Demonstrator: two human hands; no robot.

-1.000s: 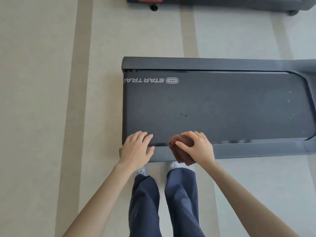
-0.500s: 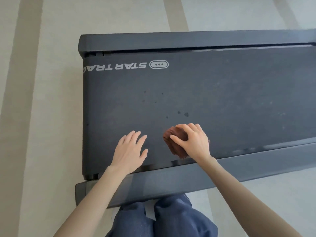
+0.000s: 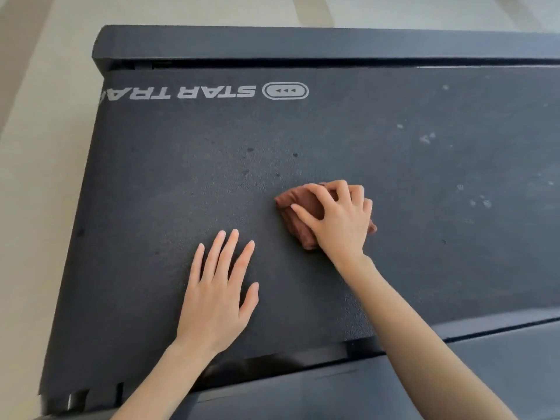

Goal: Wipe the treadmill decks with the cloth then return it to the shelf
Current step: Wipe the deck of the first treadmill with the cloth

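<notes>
Fingers of the right hand point(image 3: 339, 219) curl over the bunched brown cloth point(image 3: 300, 204) on the treadmill belt point(image 3: 424, 237), dark specks point(image 3: 250, 150) just beyond and leftward, while the flat, spread left hand point(image 3: 216, 295) braces nearer.

Person's body in view — two hands and two forearms. The left hand point(image 3: 216, 298) and the right hand point(image 3: 339, 221) were bare and slim, with long narrow fingers point(image 3: 225, 256) and short, plain, rounded nails. The left forearm point(image 3: 157, 380) and the right forearm point(image 3: 424, 344) were bare too, smooth and slender, narrowing at the wrists, uncovered down to the bottom edge of view. Knuckles showed faintly on the back of the right hand — the left looked smooth.
</notes>
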